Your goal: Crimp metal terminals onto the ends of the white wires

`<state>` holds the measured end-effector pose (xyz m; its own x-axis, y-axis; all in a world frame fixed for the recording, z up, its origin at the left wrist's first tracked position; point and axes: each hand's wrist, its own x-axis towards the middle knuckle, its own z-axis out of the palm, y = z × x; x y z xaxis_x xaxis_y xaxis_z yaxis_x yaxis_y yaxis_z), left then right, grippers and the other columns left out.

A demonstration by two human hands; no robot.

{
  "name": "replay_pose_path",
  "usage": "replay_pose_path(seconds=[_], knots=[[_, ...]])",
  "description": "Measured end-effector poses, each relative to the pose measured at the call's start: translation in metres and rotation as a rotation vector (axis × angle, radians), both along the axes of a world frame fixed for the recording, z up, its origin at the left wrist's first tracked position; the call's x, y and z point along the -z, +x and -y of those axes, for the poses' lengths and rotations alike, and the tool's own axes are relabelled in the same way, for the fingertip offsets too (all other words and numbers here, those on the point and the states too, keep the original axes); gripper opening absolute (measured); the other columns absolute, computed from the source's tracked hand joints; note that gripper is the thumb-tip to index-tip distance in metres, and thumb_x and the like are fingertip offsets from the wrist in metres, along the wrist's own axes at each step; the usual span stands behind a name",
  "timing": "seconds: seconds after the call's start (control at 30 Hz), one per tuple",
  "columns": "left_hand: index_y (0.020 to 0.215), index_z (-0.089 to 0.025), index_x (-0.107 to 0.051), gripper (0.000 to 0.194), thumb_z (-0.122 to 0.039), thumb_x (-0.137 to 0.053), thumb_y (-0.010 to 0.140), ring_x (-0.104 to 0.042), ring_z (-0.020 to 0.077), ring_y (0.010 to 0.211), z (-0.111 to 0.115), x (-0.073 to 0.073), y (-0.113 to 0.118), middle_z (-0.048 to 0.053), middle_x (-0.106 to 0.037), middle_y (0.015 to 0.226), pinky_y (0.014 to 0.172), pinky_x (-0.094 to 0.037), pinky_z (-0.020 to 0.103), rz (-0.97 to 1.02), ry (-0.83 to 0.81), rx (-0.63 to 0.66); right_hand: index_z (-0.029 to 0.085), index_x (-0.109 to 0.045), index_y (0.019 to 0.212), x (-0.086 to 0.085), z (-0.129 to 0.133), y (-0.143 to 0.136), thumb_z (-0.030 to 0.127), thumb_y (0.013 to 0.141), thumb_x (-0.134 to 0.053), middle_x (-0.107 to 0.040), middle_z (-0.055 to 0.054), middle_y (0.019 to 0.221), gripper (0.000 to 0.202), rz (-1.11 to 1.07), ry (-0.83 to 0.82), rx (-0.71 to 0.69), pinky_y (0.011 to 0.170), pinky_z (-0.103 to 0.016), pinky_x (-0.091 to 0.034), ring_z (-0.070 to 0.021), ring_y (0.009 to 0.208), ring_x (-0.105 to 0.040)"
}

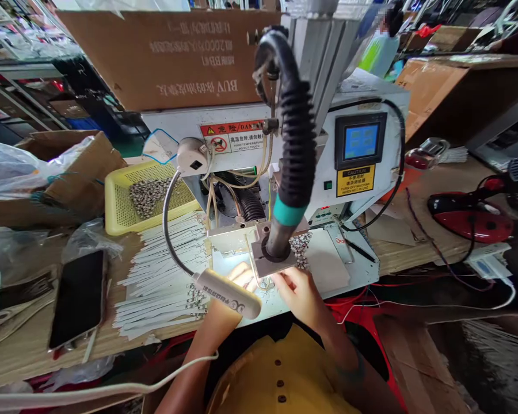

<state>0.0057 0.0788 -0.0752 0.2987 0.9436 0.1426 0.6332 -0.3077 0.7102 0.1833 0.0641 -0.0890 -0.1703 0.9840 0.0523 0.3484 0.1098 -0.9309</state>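
Observation:
My left hand [240, 277] and my right hand [297, 289] meet on the brightly lit white work plate [328, 256] of a bench machine [285, 138], right under its black ribbed hose and metal head [273, 253]. Both sets of fingers pinch something small at the head; glare and the lamp hide what it is. A gooseneck lamp [231, 293] lies across my left wrist. Small silver parts [301, 244] are heaped just behind my right hand. White paper strips [164, 270] are fanned out left of my left hand.
A yellow basket [118, 210] with more silver parts stands at the left rear. A phone [78, 298] lies face up near the front left edge. Cardboard boxes and plastic bags crowd the left. A red device [472, 215] and cables sit at the right.

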Motion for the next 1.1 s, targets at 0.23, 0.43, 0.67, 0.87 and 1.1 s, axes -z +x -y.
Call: replay_pose_path(seconds=[0.23, 0.43, 0.67, 0.87, 1.1], knots=[[0.082, -0.023, -0.065, 0.020, -0.031, -0.047, 0.085, -0.062, 0.0194, 0.071, 0.022, -0.015, -0.092, 0.003, -0.065, 0.082, 0.065, -0.051, 0.032, -0.233, 0.313, -0.393, 0.019, -0.056, 0.080, 0.005, -0.020, 0.058, 0.022, 0.090, -0.042, -0.062, -0.007, 0.077, 0.017, 0.471, 0.240, 0.344, 0.066, -0.031, -0.042, -0.0197, 0.070, -0.056], [0.087, -0.028, -0.068, 0.019, -0.035, -0.051, 0.085, -0.064, 0.0213, 0.081, 0.032, -0.005, -0.124, -0.002, -0.067, 0.084, 0.074, -0.053, 0.034, -0.221, 0.099, -0.304, 0.018, -0.056, 0.079, 0.034, -0.040, 0.067, 0.025, 0.088, -0.040, -0.061, -0.013, 0.079, 0.020, 0.597, 0.425, 0.356, 0.076, -0.040, -0.043, -0.0264, 0.081, -0.055], [0.088, -0.018, -0.068, 0.021, -0.024, -0.047, 0.088, -0.060, 0.0196, 0.086, 0.009, 0.009, -0.108, 0.005, -0.065, 0.088, 0.081, -0.049, 0.034, -0.328, 0.177, -0.414, 0.021, -0.051, 0.078, 0.044, -0.036, 0.067, 0.024, 0.086, -0.039, -0.058, -0.009, 0.073, 0.015, 0.715, 0.582, 0.350, 0.070, -0.038, -0.044, -0.0253, 0.073, -0.054], [0.086, -0.018, -0.064, 0.021, -0.009, -0.046, 0.083, -0.056, 0.0249, 0.088, -0.009, 0.011, -0.097, 0.009, -0.062, 0.091, 0.078, -0.048, 0.038, -0.507, 0.162, -0.434, 0.018, -0.055, 0.089, 0.036, -0.026, 0.053, 0.018, 0.089, -0.038, -0.059, -0.010, 0.074, 0.017, 0.807, 0.624, 0.364, 0.070, -0.035, -0.045, -0.0252, 0.075, -0.056], [0.089, -0.019, -0.057, 0.021, -0.017, -0.037, 0.089, -0.060, 0.0190, 0.082, -0.008, 0.010, -0.112, 0.006, -0.063, 0.085, 0.075, -0.048, 0.031, -0.288, 0.243, -0.441, 0.017, -0.061, 0.099, 0.028, -0.026, 0.058, 0.025, 0.092, -0.037, -0.064, -0.013, 0.085, 0.026, 0.561, 0.624, 0.495, 0.076, -0.039, -0.048, -0.0267, 0.084, -0.060]])
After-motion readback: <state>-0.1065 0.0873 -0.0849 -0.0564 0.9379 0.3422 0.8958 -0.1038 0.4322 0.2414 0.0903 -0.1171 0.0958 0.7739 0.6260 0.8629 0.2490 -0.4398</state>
